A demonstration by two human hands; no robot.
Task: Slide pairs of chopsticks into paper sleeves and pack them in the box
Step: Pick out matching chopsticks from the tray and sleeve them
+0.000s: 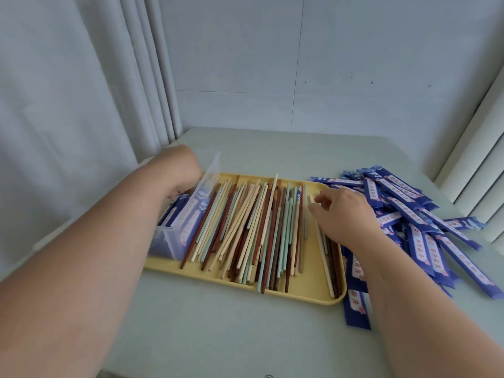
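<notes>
Head view: both hands at the chopstick tray.
The left hand reaches into the clear box at the tray left end, fingers hidden; the right hand, fingers curled, touches loose chopsticks at the right side, grip unclear. Paper sleeves lie right of the tray.

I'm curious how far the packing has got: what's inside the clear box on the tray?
Blue printed sleeves lie lengthwise in the clear box. The left hand covers its far end, so whatever lies there is hidden.
</notes>
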